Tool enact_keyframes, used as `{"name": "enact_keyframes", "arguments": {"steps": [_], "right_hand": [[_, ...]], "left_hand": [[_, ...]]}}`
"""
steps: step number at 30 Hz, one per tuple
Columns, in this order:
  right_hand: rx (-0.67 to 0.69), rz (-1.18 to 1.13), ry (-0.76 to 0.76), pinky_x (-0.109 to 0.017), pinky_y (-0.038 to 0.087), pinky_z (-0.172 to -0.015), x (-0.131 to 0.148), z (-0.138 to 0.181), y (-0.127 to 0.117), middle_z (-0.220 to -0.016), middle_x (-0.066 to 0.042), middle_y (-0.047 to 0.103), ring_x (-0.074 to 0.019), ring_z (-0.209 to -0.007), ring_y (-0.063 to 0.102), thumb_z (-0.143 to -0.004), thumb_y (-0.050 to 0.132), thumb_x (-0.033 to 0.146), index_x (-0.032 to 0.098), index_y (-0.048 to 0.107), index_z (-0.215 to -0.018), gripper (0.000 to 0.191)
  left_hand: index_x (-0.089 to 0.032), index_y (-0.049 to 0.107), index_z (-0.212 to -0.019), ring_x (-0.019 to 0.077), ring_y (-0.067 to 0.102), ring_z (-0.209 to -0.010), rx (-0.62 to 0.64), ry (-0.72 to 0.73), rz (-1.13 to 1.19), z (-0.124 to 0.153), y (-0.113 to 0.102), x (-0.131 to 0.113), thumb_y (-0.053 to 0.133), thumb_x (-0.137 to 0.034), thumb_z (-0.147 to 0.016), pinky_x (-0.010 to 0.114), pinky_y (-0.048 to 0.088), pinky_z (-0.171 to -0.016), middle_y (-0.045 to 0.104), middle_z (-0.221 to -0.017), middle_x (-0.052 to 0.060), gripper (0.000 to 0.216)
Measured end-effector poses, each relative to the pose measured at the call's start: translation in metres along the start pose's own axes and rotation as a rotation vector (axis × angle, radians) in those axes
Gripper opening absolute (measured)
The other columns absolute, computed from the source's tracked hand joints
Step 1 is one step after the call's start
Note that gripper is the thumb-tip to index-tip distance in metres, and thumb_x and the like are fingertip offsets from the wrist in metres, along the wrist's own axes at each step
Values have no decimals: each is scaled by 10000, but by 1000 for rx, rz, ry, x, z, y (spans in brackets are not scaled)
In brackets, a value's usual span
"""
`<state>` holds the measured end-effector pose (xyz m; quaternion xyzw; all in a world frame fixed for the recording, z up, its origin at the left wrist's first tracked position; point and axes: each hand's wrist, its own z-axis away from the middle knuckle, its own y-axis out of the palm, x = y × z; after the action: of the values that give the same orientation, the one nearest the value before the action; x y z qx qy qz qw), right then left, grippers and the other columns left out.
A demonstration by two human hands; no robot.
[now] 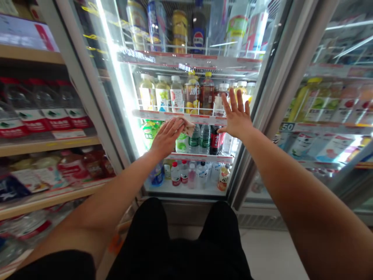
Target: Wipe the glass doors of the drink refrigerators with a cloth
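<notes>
A pale cloth (pixel 189 126) lies under the fingertips of my left hand (pixel 170 134), which presses it flat at the glass door (pixel 186 91) of a lit drinks fridge. My right hand (pixel 237 116) is spread wide with the fingers apart, at the right part of the same glass; whether the palm touches it I cannot tell. Nothing is in that hand. Through the glass, behind my hands, stand a bottle with a yellow cap (pixel 207 91), green-labelled water bottles (pixel 205 140) and a dark bottle with a red label (pixel 215 140).
Open wooden shelves (pixel 49 147) with packs of red-capped bottles stand close on the left. On the right is another glass-fronted fridge section (pixel 329 101) beyond a metal frame (pixel 291 74). My bent knees (pixel 151 221) are near the fridge's lower edge, over a pale floor (pixel 274 252).
</notes>
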<state>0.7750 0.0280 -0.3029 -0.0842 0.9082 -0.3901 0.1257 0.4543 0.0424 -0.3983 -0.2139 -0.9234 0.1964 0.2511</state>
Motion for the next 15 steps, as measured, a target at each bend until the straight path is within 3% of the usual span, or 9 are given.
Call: {"name": "enact_keyframes", "arguments": {"steps": [5, 7, 11, 15], "right_hand": [[5, -26, -21, -673, -10, -1222, -1, 0, 1, -1692, -19, -215, -407, -1530, -205, -795, 587, 732, 238, -174, -1607, 1218], [2, -30, -22, -687, -24, -1214, -1, 0, 1, -1694, -20, -210, -416, -1523, -218, -798, 580, 739, 233, -190, -1602, 1222], [5, -27, -7, -675, -23, -1222, 0, 0, 1, -1695, -9, -206, -404, -1530, -208, -782, 602, 741, 254, -192, -1601, 1240], [14, -7, -2, -654, 1, -1233, 1, 0, -1, -1688, -21, -223, -395, -1538, -188, -768, 651, 696, 247, -164, -1610, 1255]], "left_hand": [[-235, 254, -1590, 273, 182, -1556, -122, -170, -13, -6, -1, 11, 353, -154, -1009, 533, 277, -1266, 341, -1632, 92, 595], [-236, 239, -1598, 274, 166, -1559, -101, -156, 8, 0, 1, 5, 373, -140, -988, 540, 265, -1268, 343, -1630, 102, 633], [-254, 229, -1601, 249, 198, -1551, 44, 7, 38, 10, 1, -2, 393, -77, -936, 521, 258, -1272, 393, -1606, 79, 707], [-241, 246, -1596, 243, 190, -1554, -44, -71, -25, 2, -2, 11, 363, -119, -978, 506, 257, -1273, 374, -1616, 88, 640]]}}
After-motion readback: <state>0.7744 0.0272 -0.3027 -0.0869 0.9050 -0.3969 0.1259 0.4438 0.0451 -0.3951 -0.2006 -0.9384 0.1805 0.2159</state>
